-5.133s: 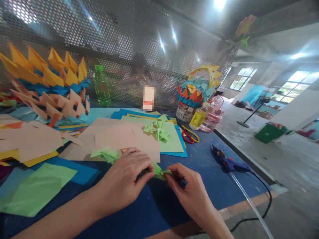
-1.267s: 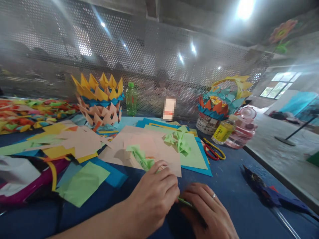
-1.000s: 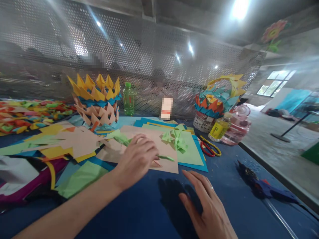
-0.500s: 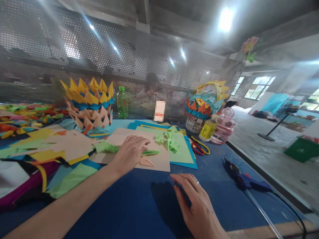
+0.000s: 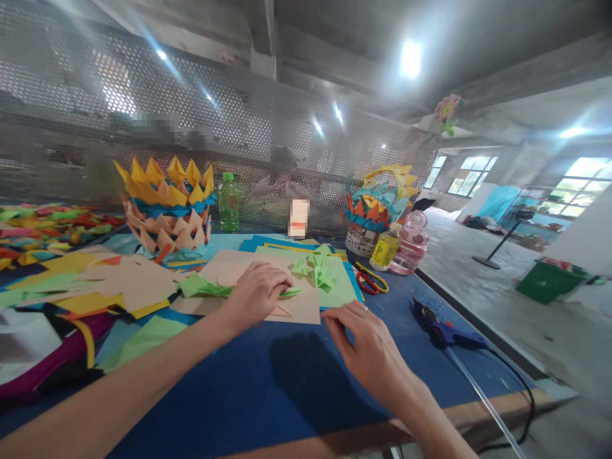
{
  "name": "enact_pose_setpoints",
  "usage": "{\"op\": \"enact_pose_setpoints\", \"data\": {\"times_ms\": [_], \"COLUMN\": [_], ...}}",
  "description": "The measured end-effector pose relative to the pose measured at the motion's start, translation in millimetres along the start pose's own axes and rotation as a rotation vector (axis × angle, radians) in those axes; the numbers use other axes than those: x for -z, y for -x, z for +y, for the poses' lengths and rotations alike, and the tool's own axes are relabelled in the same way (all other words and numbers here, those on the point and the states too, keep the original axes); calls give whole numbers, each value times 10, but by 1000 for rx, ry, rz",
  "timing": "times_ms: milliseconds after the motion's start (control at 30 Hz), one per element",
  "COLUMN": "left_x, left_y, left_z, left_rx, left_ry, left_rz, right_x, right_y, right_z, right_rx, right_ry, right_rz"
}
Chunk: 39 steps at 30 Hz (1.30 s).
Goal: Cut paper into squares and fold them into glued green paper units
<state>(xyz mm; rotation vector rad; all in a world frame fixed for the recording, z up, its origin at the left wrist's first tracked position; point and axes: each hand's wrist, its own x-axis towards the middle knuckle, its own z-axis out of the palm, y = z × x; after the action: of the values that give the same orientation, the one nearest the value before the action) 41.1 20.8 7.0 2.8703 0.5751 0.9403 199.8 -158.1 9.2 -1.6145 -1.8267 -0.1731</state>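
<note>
My left hand (image 5: 261,290) reaches over a peach paper sheet (image 5: 306,312), its thumb and fingers closed at a light green folded paper piece (image 5: 292,292) that pokes out past the fingertips. Just below lies a small peach folded piece (image 5: 283,311). More green folded pieces (image 5: 205,285) run out on the left of that hand, and a cluster of green folded pieces (image 5: 319,271) lies on a green sheet (image 5: 342,280). My right hand (image 5: 356,328) is beside the peach sheet's near right corner, fingers loosely bent and slightly apart, with nothing visible in them.
Red-and-yellow-handled scissors (image 5: 371,279) and a blue glue gun (image 5: 444,328) lie on the right. Bottles (image 5: 385,247) and a folded-paper basket (image 5: 368,217) stand behind. A tall folded-paper basket (image 5: 167,210), a green bottle (image 5: 228,203) and paper scraps (image 5: 138,280) are on the left.
My right hand has moved forward and up to the sheet's corner, its fingertips drawing closer together. My left fingers have closed at the green folded piece. The view has turned slightly right.
</note>
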Motion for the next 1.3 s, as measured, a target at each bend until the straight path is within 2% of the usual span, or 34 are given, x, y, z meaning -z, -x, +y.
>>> {"op": "enact_pose_setpoints", "data": {"times_ms": [100, 167, 267, 433, 567, 667, 833, 933, 1067, 1167, 1300], "left_x": [-1, -9, -35, -44, -15, 0, -3, -7, -9, -10, -6], "left_y": [-144, -211, -216, -99, -70, -79, -127, -156, -146, -129, -121], "left_z": [47, 41, -32, -212, -311, -350, -344, -265, -116, -39, -18], "left_rx": [101, 207, 282, 308, 349, 380, 409, 380, 353, 421, 572], "left_ry": [-38, -23, 7, 54, 111, 178, 395, 550, 827, 947, 1043], "left_rz": [-54, -68, -49, -3, 52, 98, 127, 81, -43, -54, 3], "right_x": [-29, -150, -408, -794, -946, -892, -600, -474, -428, -431, -417], "right_y": [-425, -692, -978, -1207, -1265, -1263, -1165, -1019, -816, -732, -704], "right_z": [60, 141, 281, 446, 495, 497, 422, 334, 261, 284, 350], "right_rx": [-15, -112, -202, -320, -371, -362, -250, -180, -119, -94, -134], "right_ry": [130, 300, 384, 436, 385, 310, 141, 39, -82, -162, -308], "right_rz": [-95, -158, -135, -92, -90, -83, -113, -136, -128, -113, -39]}}
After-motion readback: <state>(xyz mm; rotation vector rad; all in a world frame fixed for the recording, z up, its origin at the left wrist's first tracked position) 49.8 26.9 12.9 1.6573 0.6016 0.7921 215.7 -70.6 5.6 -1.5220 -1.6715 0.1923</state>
